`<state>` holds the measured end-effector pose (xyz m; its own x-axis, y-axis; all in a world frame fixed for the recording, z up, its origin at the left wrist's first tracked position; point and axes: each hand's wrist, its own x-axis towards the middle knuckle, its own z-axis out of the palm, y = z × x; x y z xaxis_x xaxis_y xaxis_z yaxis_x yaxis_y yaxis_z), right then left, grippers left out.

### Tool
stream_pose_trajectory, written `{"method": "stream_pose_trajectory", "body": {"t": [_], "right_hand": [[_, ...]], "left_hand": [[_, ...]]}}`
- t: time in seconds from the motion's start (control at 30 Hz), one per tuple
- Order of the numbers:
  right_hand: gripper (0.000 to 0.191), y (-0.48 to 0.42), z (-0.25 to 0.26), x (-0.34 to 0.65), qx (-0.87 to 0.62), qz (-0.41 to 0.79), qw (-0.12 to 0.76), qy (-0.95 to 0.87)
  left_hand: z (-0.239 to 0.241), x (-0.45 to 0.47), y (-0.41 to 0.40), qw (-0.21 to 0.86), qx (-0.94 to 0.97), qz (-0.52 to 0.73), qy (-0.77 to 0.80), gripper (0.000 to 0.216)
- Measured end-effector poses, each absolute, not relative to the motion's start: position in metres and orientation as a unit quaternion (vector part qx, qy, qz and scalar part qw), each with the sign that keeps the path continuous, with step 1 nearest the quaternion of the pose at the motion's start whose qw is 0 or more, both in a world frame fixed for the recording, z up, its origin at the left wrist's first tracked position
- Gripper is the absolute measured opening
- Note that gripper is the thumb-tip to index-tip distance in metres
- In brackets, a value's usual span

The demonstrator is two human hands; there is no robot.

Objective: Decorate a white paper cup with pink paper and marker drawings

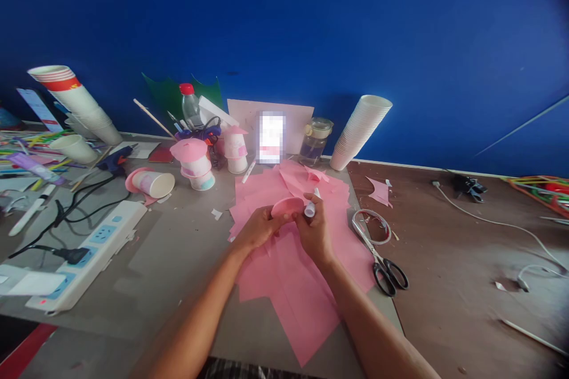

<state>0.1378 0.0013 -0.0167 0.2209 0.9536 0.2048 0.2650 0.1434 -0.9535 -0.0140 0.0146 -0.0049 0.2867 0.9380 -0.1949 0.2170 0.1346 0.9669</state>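
My left hand (256,228) pinches a rounded pink paper piece (287,207) by its left edge, holding it up over the pink paper sheets (293,284) spread on the table. My right hand (315,231) is closed around a small white glue stick (310,206), its tip pointing up beside the pink piece. Both hands meet above the middle of the sheets.
Scissors (382,257) lie right of the sheets. A white power strip (84,254) with black cables sits at left. Decorated paper cups (195,163), a glue gun (116,159), a red-capped bottle (190,103), a glass jar (316,141) and leaning cup stacks (360,130) line the back. White cables (498,222) run at right.
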Motion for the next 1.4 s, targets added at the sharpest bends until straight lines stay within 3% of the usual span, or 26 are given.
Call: {"method": "stream_pose_trajectory", "body": {"t": [0.87,1.2,1.4], "right_hand": [[0.041,0.003,-0.021,0.134,-0.563,0.344,0.546,-0.516],[0.045,-0.001,-0.010,0.137,-0.548,0.409,0.530,-0.502],[0.041,0.002,-0.014,0.137,-0.563,0.367,0.529,-0.518]], "left_hand": [[-0.004,-0.011,0.013,0.546,0.589,0.303,0.513,0.044],[0.003,-0.011,0.011,0.562,0.565,0.313,0.517,0.031],[0.002,-0.012,0.011,0.559,0.582,0.323,0.495,0.030]]}}
